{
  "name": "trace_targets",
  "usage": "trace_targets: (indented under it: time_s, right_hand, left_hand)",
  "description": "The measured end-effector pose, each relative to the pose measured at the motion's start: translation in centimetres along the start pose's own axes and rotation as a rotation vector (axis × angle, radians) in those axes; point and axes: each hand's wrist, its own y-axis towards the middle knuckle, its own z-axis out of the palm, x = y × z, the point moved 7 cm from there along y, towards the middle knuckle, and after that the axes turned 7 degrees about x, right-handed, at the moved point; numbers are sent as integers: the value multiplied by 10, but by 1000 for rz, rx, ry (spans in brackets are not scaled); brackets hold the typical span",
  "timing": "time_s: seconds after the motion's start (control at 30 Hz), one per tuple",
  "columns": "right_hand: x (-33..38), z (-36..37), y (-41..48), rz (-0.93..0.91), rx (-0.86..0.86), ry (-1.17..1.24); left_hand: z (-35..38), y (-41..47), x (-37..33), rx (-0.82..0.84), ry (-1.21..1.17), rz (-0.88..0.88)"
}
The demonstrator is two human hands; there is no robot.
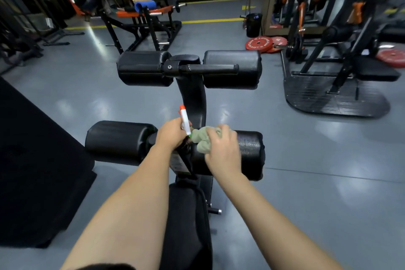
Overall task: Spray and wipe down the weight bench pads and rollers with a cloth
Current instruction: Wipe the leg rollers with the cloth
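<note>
A black weight bench stretches away from me, its seat pad (186, 221) between my forearms. Two near rollers sit across it: the left one (118, 141) and the right one (252, 151). Two far rollers (144, 68) (232, 68) stand higher up on the curved post. My left hand (172, 133) grips a white spray bottle with an orange nozzle (184, 120), held upright over the post. My right hand (221, 149) presses a pale green cloth (202, 138) against the inner end of the near right roller.
A black mat or platform (32, 171) lies at my left. A rack with a footplate (333, 94) stands at right, with red weight plates (265, 44) on the grey floor beyond. Another orange and black bench (144, 19) and a black bin (253, 24) stand further back.
</note>
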Motion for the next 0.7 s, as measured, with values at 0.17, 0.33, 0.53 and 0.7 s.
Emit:
trace_targets:
  time_s: [0.17, 0.33, 0.53, 0.7]
  right_hand:
    - [8, 18, -16, -232, 26, 43]
    - [-32, -9, 8, -59, -9, 47]
    - [-91, -51, 31, 358, -31, -210]
    - [-32, -24, 33, 167, -76, -190]
  left_hand:
    - [1, 9, 5, 45, -10, 12]
    - [-2, 21, 11, 150, -117, 76]
    - [-9, 13, 11, -50, 212, -40]
    - [-10, 13, 19, -61, 69, -61]
